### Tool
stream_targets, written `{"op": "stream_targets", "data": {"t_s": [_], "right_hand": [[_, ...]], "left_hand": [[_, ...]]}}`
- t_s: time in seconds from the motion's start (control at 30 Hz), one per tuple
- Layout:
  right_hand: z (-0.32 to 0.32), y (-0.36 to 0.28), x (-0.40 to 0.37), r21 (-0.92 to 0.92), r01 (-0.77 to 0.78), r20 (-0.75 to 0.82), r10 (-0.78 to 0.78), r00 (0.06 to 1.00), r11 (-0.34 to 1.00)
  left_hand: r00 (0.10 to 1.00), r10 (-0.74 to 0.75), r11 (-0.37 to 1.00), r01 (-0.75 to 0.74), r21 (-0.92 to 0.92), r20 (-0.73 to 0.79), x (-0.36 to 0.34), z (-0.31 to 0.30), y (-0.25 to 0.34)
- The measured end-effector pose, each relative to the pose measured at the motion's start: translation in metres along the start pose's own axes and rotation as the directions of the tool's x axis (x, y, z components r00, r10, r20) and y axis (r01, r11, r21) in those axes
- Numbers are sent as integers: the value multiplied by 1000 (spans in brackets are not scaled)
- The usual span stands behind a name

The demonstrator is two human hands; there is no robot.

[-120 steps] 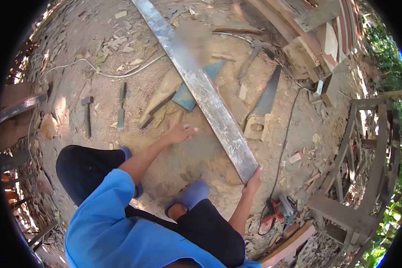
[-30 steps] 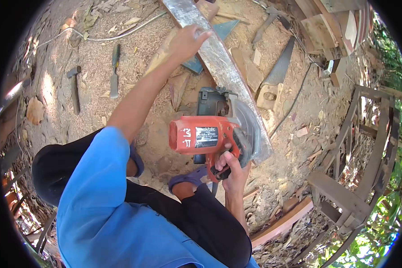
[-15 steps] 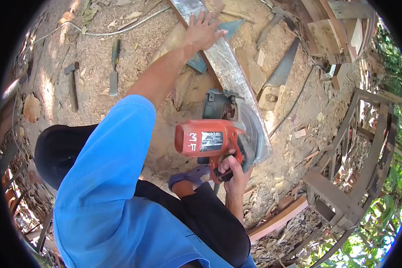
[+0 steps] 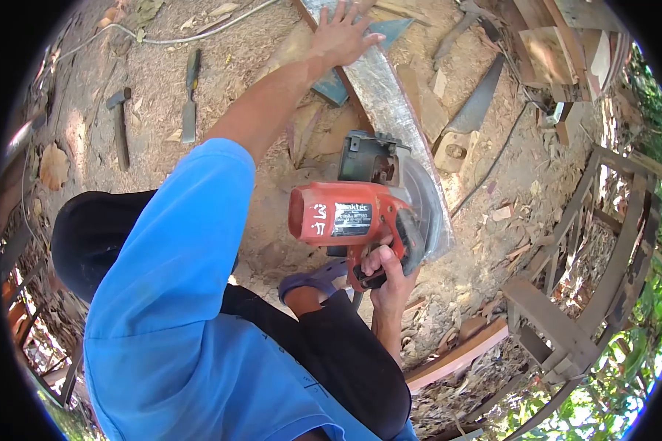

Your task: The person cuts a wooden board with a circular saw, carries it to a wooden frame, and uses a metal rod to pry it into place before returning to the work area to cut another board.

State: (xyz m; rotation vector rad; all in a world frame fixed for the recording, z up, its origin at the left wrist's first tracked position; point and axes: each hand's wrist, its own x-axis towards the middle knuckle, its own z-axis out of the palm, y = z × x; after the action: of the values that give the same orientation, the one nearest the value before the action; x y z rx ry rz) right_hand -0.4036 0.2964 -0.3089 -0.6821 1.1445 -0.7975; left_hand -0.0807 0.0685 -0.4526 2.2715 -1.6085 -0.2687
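Note:
A long grey weathered plank (image 4: 381, 95) runs diagonally across the sawdust ground. My left hand (image 4: 340, 34) lies flat on the plank's far part, fingers spread. My right hand (image 4: 388, 274) grips the handle of a red circular saw (image 4: 349, 214), which sits at the plank's near end with its blade guard against the wood. My blue-sandalled foot (image 4: 312, 282) is just below the saw.
A chisel (image 4: 190, 96) and a hammer (image 4: 118, 123) lie at the left. A hand saw (image 4: 472, 114) and wood offcuts lie right of the plank. A blue board (image 4: 360, 55) sits under the plank. A wooden frame (image 4: 566, 287) stands at the right. A cable (image 4: 184, 37) crosses the top.
Four seconds ago my right hand held the plank's end and the saw lay on the ground. Now that hand holds the saw at the plank, and my left hand has moved farther up the plank.

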Motion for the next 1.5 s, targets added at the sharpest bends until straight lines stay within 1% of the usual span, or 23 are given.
{"op": "stream_targets", "data": {"t_s": [0.13,0.27,0.43,0.53,0.83,0.97,1.33,1.5], "right_hand": [[0,-1,0,-28,-13,13,14,1000,1000],[4,-4,0,-27,-11,17,11,1000,1000],[7,-3,-1,-38,-8,-3,7,1000,999],[6,-3,0,-38,-4,3,4,1000,999],[6,-2,2,-19,-8,-2,8,1000,1000],[5,0,3,-4,-7,-1,7,1000,1000],[7,-1,7,-54,2,-3,-2,1000,999],[7,0,9,-80,15,-15,-16,1000,997]], "left_hand": [[1000,-14,1000,15,-22,6,-1,-2,-1],[999,9,1000,-11,-29,-45,1,4,-4],[1000,17,1000,-17,-3,-8,1,6,-4],[998,25,1000,-24,10,-57,3,12,-5],[999,16,1000,-16,8,-33,1,6,-3],[1000,-12,1000,12,2,7,1,1,-2],[1000,11,999,-11,-44,-8,0,-2,-1],[1000,13,997,-12,-73,16,-2,-7,2]]}}
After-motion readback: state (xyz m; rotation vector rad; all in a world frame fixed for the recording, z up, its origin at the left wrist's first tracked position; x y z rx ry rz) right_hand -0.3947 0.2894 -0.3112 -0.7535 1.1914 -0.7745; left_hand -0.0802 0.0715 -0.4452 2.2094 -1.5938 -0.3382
